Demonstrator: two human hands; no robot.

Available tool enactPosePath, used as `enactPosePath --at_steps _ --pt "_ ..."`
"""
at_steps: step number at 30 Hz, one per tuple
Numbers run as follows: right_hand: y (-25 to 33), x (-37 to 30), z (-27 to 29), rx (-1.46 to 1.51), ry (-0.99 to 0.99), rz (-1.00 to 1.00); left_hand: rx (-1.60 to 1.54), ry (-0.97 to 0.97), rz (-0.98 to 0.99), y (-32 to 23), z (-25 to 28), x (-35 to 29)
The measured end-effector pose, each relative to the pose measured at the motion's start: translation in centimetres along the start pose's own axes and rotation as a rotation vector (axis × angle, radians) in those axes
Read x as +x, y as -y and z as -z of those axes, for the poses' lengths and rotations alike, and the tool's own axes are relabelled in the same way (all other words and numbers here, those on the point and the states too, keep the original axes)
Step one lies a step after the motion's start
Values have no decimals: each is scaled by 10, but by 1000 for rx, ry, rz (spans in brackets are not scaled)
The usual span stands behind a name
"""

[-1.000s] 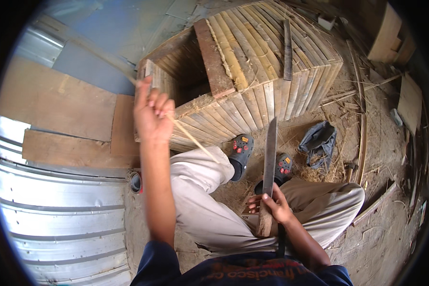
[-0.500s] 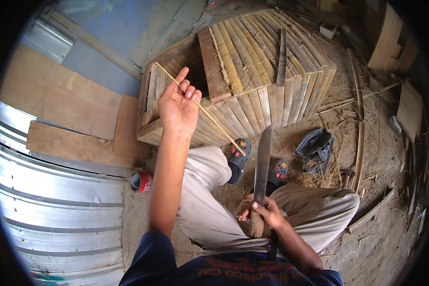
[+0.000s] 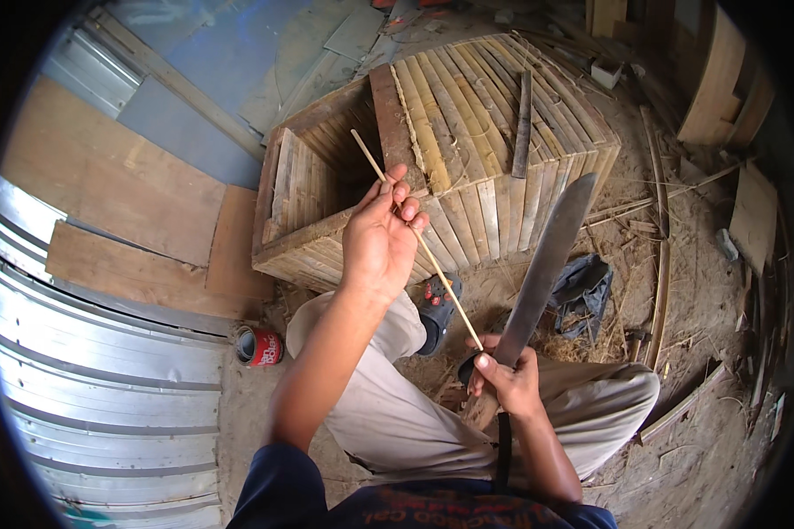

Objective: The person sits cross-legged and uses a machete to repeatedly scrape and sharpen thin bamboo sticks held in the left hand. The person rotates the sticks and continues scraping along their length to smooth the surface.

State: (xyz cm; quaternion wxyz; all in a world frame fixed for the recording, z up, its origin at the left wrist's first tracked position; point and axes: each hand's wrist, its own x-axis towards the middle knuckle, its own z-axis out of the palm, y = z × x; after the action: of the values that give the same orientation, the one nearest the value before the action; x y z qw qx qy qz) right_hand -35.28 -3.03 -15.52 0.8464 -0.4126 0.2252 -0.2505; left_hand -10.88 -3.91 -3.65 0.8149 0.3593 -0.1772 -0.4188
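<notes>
Left hand [image 3: 379, 242]: fingers pinching 1 pale stick [image 3: 448, 291], which slants over the near edge of the slatted box [image 3: 454, 115] — lower end beside the right hand [image 3: 513, 384], whose fingers grasp 1 knife [image 3: 545, 273].

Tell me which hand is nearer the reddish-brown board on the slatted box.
Left. The left hand, holding a thin stick, appears at the near end of the board; the right hand, gripping the machete, is farther down and to the right.

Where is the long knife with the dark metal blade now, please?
In the head view, right of centre, the knife is in the right hand, slanting up-right, its tip seen against the tan slatted wooden box.
</notes>
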Motion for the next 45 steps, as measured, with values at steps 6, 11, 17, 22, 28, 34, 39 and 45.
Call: enactPosePath --at_steps 6,11,17,22,28,34,39,45 --pt "24 33 -31 -88 74 109 101 37 -123 0 -4 -15" --pt "30 44 -41 -34 105 97 144 49 47 34 -10 -57" --pt "3 20 -17 -117 104 10 381 -139 30 64 3 -107" --pt "-10 -1 15 -629 -184 187 293 -199 83 66 10 -111" --pt "31 14 23 -989 -172 417 415 -68 235 29 6 -129" --pt "55 27 -1 -1156 -62 418 1017 -67 176 21 11 -138" --pt "72 15 15 -1429 -24 368 1239 85 -12 48 10 -130" --pt "63 1 22 -1397 -18 331 1246 132 -82 60 14 -130"
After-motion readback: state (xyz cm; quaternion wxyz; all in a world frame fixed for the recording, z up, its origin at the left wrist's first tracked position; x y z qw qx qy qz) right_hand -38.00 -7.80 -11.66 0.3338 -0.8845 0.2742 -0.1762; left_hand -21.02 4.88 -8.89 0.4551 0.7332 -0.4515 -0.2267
